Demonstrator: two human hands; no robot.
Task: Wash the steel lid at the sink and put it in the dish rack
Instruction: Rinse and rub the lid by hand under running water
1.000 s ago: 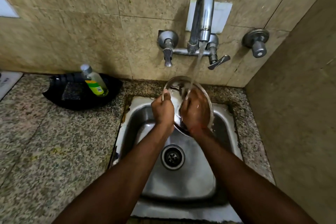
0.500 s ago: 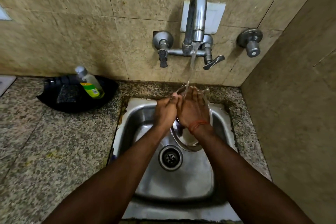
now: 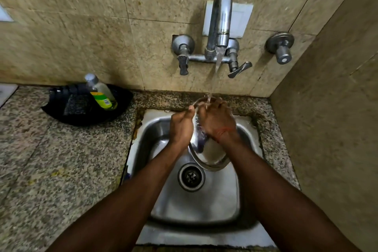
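Observation:
The round steel lid (image 3: 211,154) stands tilted on edge over the steel sink (image 3: 196,206), its top rim under the running water. My left hand (image 3: 181,126) grips the lid's left rim. My right hand (image 3: 216,120) lies flat over the lid's face with fingers pointing up toward the stream. Both hands cover the lid's upper half; only its lower curved part shows above the drain (image 3: 191,177). The dish rack is out of view.
The tap (image 3: 219,24) on the tiled wall pours water. A second valve (image 3: 281,47) sits to the right. A black tray (image 3: 67,114) with a soap bottle (image 3: 101,94) rests on the granite counter (image 3: 51,170) at left. A tiled side wall closes the right.
The lid has tipped from facing me to a steeper, lower position in the sink. My right hand moved up over its face, fingers now reaching the top rim under the stream.

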